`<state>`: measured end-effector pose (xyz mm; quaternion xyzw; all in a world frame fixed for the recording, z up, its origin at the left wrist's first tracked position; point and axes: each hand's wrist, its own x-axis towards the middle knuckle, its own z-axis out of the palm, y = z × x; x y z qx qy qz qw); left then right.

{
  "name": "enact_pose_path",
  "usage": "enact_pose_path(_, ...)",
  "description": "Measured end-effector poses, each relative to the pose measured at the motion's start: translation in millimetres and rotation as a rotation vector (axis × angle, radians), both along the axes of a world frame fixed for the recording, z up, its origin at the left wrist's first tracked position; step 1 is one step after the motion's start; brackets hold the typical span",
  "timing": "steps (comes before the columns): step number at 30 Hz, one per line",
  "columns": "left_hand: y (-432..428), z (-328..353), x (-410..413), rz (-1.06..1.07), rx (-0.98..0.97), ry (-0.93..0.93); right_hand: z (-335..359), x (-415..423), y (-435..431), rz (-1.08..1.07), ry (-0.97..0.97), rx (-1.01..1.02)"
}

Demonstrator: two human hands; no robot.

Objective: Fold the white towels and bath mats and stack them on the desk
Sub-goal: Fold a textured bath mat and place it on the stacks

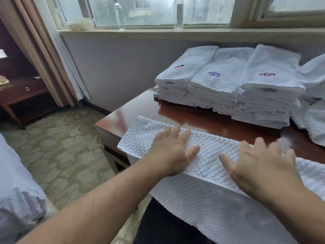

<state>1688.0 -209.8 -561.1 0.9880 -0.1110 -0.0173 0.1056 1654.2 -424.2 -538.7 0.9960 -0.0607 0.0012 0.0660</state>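
Note:
A white waffle-textured bath mat (140, 136) lies along the near edge of the dark red desk (202, 118), its lower part hanging over the front. My left hand (171, 148) presses flat on the mat with straight fingers. To its right, my right hand (258, 166) lies flat on the same mat, fingers spread. Behind them, three stacks of folded white towels (226, 81) with embroidered marks stand on the desk.
A heap of unfolded white towels (314, 103) sits at the desk's right end. Two bottles (119, 14) stand on the window sill behind. A dark wooden nightstand (19, 92) and curtain are at the left; a bed edge (15, 191) lies at lower left over patterned carpet.

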Motion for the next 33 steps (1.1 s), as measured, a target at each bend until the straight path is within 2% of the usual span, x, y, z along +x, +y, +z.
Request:
enact_pose_path(3,0,-10,6,-0.022,0.047,0.011,-8,-4,-23,-0.09,0.195,0.109)
enact_pose_path(5,1,-10,15,-0.035,0.048,0.024,-15,1,-27,-0.071,0.214,0.192)
enact_pose_path(19,-7,3,122,-0.08,0.108,0.006,-17,86,-27,-0.059,0.0,0.257)
enact_pose_path(23,-8,8,113,-0.074,0.142,0.048,-7,65,-49,0.134,-0.076,0.319)
enact_pose_path(25,-24,11,99,-0.098,0.089,-0.05,-4,44,-74,0.19,-0.107,0.296)
enact_pose_path(28,-73,11,63,-0.302,-0.073,-0.111,-3,2,-116,0.163,-0.156,0.321)
enact_pose_path(31,-139,9,24,-0.61,-0.119,-0.087,-7,-53,-160,0.054,-0.206,0.427)
enact_pose_path(33,-183,9,7,-0.698,-0.144,-0.101,-10,-84,-187,-0.034,-0.203,0.393)
